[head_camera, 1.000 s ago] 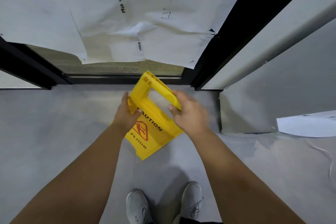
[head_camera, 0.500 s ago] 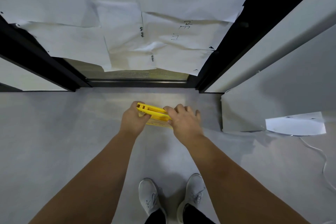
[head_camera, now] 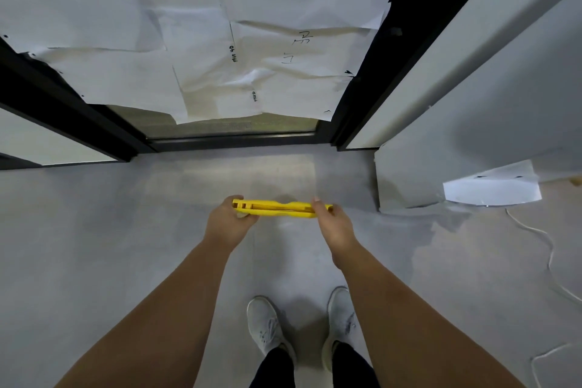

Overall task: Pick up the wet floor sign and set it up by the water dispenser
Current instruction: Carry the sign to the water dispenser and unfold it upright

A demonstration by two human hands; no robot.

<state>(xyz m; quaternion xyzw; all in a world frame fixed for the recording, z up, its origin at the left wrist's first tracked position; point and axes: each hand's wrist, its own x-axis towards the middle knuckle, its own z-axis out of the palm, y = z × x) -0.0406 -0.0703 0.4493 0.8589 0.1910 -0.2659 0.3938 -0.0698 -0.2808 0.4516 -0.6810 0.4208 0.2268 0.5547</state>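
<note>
The yellow wet floor sign [head_camera: 280,209] is seen from straight above, so only its narrow top edge shows as a horizontal bar over the grey floor. My left hand [head_camera: 228,222] grips its left end and my right hand [head_camera: 333,224] grips its right end. The sign's printed faces are hidden below the top edge. I cannot tell whether its feet touch the floor. No water dispenser is in view.
A black-framed glass door [head_camera: 233,132] covered with white paper sheets stands just ahead. A grey wall [head_camera: 472,123] runs along the right, with a white paper [head_camera: 491,189] and a white cable [head_camera: 548,249] at its foot. My two grey shoes [head_camera: 267,324] stand below the sign.
The sign has turned from tilted, showing its caution face, to top edge up. My hands have slid apart to its two ends.
</note>
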